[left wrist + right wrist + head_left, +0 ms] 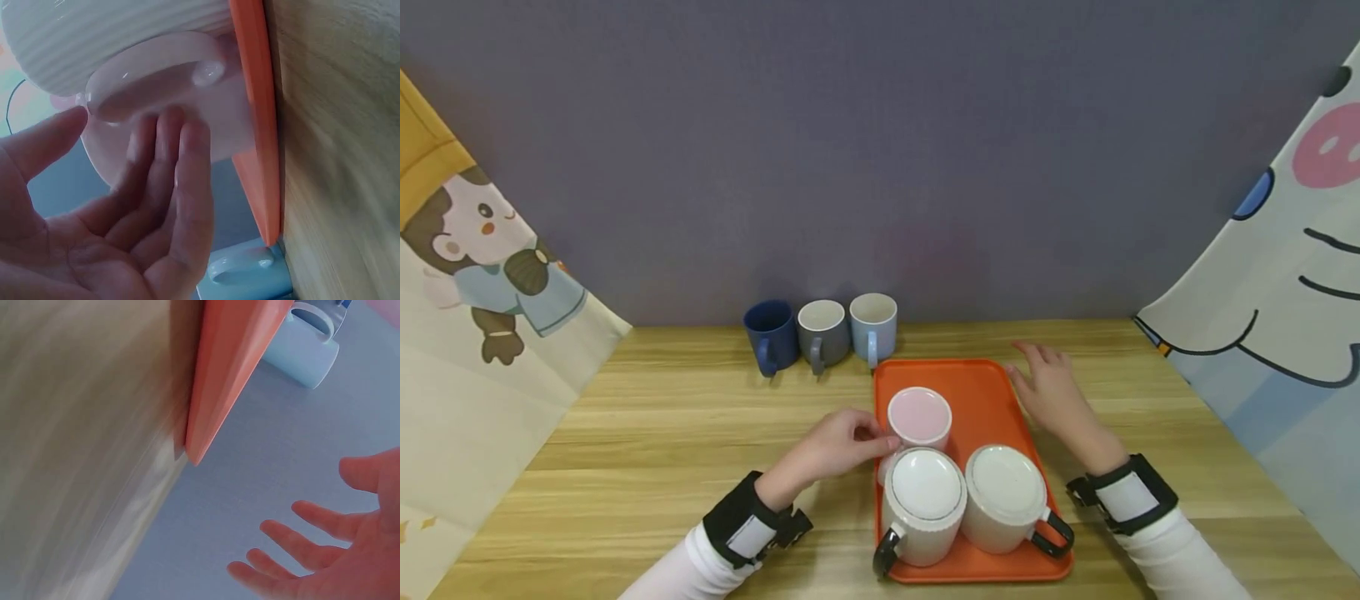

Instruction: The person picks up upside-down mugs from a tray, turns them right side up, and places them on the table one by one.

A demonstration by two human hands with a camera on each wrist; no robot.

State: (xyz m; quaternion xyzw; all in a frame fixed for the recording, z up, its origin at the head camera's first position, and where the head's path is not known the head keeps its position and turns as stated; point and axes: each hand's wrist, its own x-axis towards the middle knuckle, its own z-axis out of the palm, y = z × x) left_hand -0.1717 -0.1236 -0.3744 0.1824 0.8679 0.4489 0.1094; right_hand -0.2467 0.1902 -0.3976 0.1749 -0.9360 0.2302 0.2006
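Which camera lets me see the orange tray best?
The head camera: it looks down on the orange tray and shows most of its outline, though cups cover part of it. The left wrist camera shows only a strip of its edge. The right wrist camera shows just its side and one corner.

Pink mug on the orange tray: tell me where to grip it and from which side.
Grip the pink mug by its handle, coming from the left with the left hand. The mug stands upside down, and its handle juts out toward that hand. The leftmost white mug crowds its near side, so this is probably the easiest hold.
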